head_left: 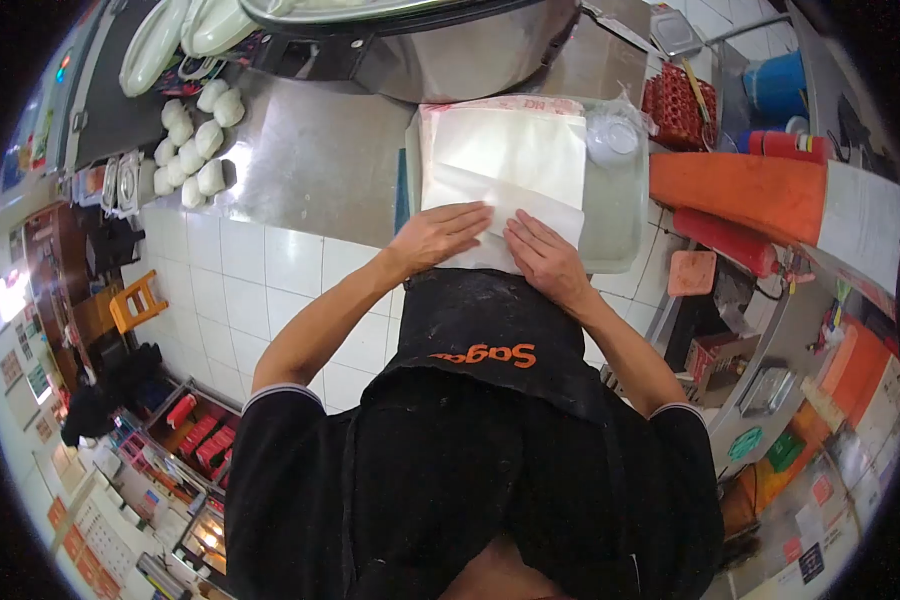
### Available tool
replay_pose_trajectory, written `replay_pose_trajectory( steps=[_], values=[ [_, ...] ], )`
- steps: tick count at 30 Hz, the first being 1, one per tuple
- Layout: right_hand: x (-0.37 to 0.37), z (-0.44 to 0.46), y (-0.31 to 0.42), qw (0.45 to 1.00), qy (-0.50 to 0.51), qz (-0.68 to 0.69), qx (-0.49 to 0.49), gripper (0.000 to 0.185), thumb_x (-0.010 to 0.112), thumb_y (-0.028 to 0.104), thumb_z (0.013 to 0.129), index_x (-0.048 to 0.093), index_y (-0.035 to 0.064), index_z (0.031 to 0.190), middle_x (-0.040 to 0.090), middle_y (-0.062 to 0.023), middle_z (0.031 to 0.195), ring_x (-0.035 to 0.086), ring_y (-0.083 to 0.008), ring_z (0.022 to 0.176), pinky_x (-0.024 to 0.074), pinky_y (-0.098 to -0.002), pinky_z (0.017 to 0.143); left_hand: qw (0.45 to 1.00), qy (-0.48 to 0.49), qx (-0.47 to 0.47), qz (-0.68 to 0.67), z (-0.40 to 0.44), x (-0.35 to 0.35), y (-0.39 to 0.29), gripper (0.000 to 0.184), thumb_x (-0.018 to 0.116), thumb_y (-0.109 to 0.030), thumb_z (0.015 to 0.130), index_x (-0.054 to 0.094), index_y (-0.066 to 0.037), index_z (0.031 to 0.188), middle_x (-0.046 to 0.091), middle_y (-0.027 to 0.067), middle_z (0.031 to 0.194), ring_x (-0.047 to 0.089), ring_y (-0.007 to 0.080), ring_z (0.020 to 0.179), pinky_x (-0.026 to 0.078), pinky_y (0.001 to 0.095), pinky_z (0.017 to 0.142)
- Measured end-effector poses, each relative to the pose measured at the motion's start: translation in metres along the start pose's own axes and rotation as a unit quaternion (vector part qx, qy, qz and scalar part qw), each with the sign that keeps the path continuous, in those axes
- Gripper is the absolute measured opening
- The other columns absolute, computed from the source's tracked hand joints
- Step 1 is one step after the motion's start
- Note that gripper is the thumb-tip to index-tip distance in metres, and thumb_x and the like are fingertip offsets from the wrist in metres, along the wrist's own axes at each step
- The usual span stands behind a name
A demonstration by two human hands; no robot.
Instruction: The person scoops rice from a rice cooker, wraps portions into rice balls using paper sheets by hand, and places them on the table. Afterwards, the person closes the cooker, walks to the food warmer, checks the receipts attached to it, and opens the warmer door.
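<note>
Both hands at the paper, directly ahead of my apron (480,315). Left hand (445,235) lies over the near left part of the white paper (510,140), fingers stretched and side by side, pointing inward. Right hand (545,258) is on the near right part, fingers angled up and inward. Fingertips of the two hands are near each other but apart. Cannot tell whether either thumb pinches the paper from below.

Top sheet: a loose flap with a slanting edge lies across the larger white area. Red-printed wrapping (560,105) shows along the far edge. All of this sits over a pale tray (622,250); a clear bowl (613,138) stands on the right, beside the paper.

Beyond: large metal pot (460,60). Left, on the steel table (310,150), a cluster of round white pieces (190,155). Red basket (677,105) farther right.
</note>
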State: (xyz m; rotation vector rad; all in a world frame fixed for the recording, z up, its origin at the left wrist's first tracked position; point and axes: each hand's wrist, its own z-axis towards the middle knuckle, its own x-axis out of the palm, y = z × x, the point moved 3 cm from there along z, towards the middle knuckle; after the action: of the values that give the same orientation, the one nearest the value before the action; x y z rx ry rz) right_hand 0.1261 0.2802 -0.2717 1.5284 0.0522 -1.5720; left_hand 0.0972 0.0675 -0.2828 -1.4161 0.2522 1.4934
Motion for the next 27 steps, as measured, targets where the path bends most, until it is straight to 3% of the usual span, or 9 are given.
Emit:
replay_pose_trajectory(
  steps=[7,12,14,18,20,22,24,25,27],
  values=[
    [0.008,-0.037,-0.025,0.999,-0.005,-0.048,0.025,0.027,0.063,0.008,0.081,0.066,-0.0006,0.107,0.066,-0.0135,0.116,0.06,-0.0295,0.114,0.0498,-0.0369,0.096,0.998,0.028,-0.005,0.053,-0.012,-0.005,0.018,0.031,0.061,-0.012,0.085,0.065,-0.007,0.116,0.068,0.0073,0.116,0.064,0.0227,0.108,0.052,0.0363,0.092],
    [0.005,-0.028,-0.03,0.974,-0.037,0.058,0.217,0.018,0.064,0.015,0.084,0.07,0.0034,0.098,0.07,-0.0117,0.102,0.064,-0.0315,0.098,0.0505,-0.0399,0.079,0.997,0.045,0.029,0.046,0.0,-0.007,0.042,0.026,0.059,-0.011,0.086,0.069,-0.009,0.11,0.071,0.0078,0.107,0.068,0.0226,0.097,0.054,0.0355,0.085],
    [0.004,-0.021,-0.038,0.943,-0.007,0.116,0.313,0.018,0.066,0.017,0.084,0.07,0.0029,0.095,0.069,-0.0131,0.101,0.064,-0.033,0.096,0.0504,-0.0418,0.078,0.975,0.155,-0.15,-0.053,0.012,-0.006,0.054,0.024,0.067,-0.017,0.08,0.072,-0.013,0.104,0.072,0.01,0.097,0.069,0.0234,0.091,0.054,0.0361,0.079],
    [0.004,0.005,-0.057,0.865,0.072,0.121,0.481,0.025,0.068,0.023,0.082,0.065,0.0,0.092,0.068,-0.0162,0.098,0.064,-0.0383,0.093,0.0502,-0.0457,0.076,0.908,0.228,-0.311,-0.163,0.049,0.0,0.077,0.026,0.077,-0.024,0.07,0.073,-0.014,0.093,0.071,0.0112,0.087,0.069,0.0246,0.083,0.053,0.0384,0.074],
    [-0.01,0.018,-0.056,0.888,0.079,0.056,0.45,0.025,0.067,0.022,0.082,0.062,-0.0002,0.092,0.067,-0.0175,0.095,0.063,-0.0391,0.092,0.0498,-0.0466,0.076,0.898,0.305,-0.313,-0.048,0.075,0.001,0.075,0.031,0.083,-0.027,0.063,0.071,-0.013,0.087,0.07,0.0104,0.086,0.068,0.0279,0.087,0.052,0.0426,0.075],
    [-0.007,0.024,-0.058,0.944,0.05,-0.04,0.325,0.024,0.065,0.02,0.082,0.056,-0.0004,0.093,0.064,-0.0216,0.086,0.061,-0.0415,0.086,0.0484,-0.0494,0.077,0.891,0.333,-0.301,0.064,0.088,0.027,0.073,0.049,0.085,-0.026,0.059,0.066,-0.009,0.101,0.068,0.0128,0.102,0.064,0.0338,0.1,0.051,0.0465,0.084],
    [-0.007,0.018,-0.065,0.953,0.07,0.0,0.296,0.023,0.063,0.02,0.082,0.06,-0.0009,0.091,0.062,-0.0239,0.091,0.059,-0.0412,0.09,0.0469,-0.0495,0.078,0.973,0.109,-0.163,0.121,0.046,0.113,0.118,0.054,0.082,-0.021,0.061,0.062,-0.002,0.108,0.065,0.017,0.109,0.062,0.0332,0.104,0.049,0.0445,0.091],
    [-0.013,0.022,-0.062,0.915,0.12,0.064,0.38,0.025,0.063,0.022,0.083,0.061,-0.001,0.09,0.061,-0.024,0.094,0.058,-0.0402,0.092,0.0463,-0.048,0.078,0.948,0.179,-0.245,0.096,0.073,0.113,0.106,0.052,0.084,-0.015,0.057,0.063,-0.003,0.103,0.066,0.0165,0.108,0.063,0.0304,0.105,0.047,0.0446,0.094],
    [-0.017,0.002,-0.05,0.972,0.033,0.058,0.224,0.026,0.069,0.02,0.082,0.06,-0.0009,0.094,0.06,-0.0194,0.092,0.058,-0.0375,0.09,0.0457,-0.045,0.081,0.971,0.15,-0.151,0.112,0.074,0.077,0.085,0.051,0.083,-0.019,0.06,0.061,-0.005,0.104,0.064,0.0137,0.106,0.061,0.0299,0.103,0.047,0.0414,0.092]
  ],
)
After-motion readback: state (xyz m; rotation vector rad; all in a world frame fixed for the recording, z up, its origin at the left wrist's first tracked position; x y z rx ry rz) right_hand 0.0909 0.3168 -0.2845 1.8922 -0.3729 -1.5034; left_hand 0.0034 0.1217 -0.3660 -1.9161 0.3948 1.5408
